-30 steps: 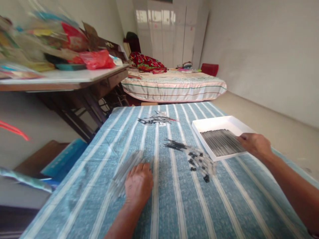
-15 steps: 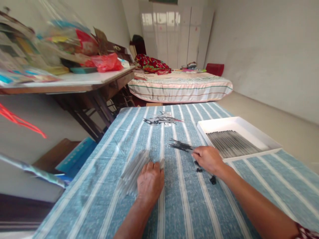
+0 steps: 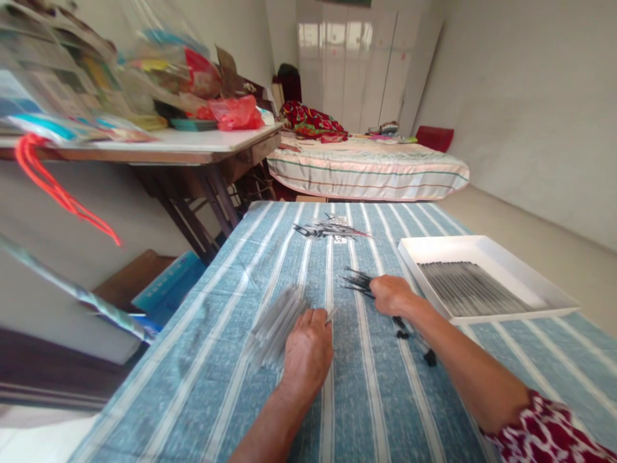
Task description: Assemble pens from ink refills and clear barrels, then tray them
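Observation:
My left hand [image 3: 308, 347] is closed, with one thin translucent tube [image 3: 332, 314] poking out past its fingertips. Just left of it, a pile of translucent grey tubes [image 3: 277, 325] lies on the striped cloth. My right hand [image 3: 391, 296] has its fingers pinched at the near end of a bundle of thin black sticks [image 3: 359, 281]; whether it grips one or several is hidden. Small black pieces [image 3: 429, 357] lie on the cloth below the right forearm. To the right, a white box [image 3: 446, 244] contains a row of grey tubes with dark ends [image 3: 472, 286].
Another heap of thin dark sticks [image 3: 330, 228] lies toward the table's far end, over small printed labels. A side table [image 3: 193, 145] loaded with bags stands at left, a red cord [image 3: 67, 199] hanging from it. A bed [image 3: 366, 167] stands beyond the cloth-covered table [image 3: 231, 386].
The view has shifted, so things appear farther right. The tube in my left hand now sticks out to the right of the fingers. My right hand stays at the black sticks.

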### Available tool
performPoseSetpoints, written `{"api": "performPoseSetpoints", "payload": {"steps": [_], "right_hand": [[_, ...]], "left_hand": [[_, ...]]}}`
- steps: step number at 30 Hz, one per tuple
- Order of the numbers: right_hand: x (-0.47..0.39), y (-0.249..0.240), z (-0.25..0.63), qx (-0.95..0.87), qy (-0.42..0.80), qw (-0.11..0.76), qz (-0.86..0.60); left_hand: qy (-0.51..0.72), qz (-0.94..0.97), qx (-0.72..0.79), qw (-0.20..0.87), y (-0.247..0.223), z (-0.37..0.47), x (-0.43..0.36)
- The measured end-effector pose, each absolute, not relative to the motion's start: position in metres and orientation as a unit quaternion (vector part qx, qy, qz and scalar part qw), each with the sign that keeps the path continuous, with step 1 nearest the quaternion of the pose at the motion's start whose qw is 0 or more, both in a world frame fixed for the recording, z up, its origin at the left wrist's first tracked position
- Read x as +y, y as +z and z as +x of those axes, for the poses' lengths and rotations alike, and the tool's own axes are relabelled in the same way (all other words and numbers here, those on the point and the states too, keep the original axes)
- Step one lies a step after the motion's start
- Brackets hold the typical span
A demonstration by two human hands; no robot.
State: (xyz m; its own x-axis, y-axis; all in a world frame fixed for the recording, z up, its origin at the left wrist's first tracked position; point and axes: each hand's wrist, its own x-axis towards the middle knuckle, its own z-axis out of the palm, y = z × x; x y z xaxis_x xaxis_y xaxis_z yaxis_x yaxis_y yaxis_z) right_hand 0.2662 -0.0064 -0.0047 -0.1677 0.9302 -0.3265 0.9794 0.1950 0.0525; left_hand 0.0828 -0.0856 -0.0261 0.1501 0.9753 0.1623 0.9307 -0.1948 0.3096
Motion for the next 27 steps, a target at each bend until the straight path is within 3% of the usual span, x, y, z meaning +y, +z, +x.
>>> {"api": "performPoseSetpoints", "payload": {"steps": [10,21,27], "right_hand": [[-0.006,-0.005,0.274,0.809,-0.075,0.147,0.564],[-0.03,0.011,0.272,0.851,-0.062,0.159,0.497],[-0.045,0.021,0.274,0.878,-0.002,0.123,0.463]], "left_hand": [[0.251,0.742,0.598,0.168,-0.032,0.081,-0.083],[0.231,0.746,0.608,0.147,-0.035,0.079,-0.082],[0.219,0.751,0.603,0.158,-0.033,0.078,-0.083]]}}
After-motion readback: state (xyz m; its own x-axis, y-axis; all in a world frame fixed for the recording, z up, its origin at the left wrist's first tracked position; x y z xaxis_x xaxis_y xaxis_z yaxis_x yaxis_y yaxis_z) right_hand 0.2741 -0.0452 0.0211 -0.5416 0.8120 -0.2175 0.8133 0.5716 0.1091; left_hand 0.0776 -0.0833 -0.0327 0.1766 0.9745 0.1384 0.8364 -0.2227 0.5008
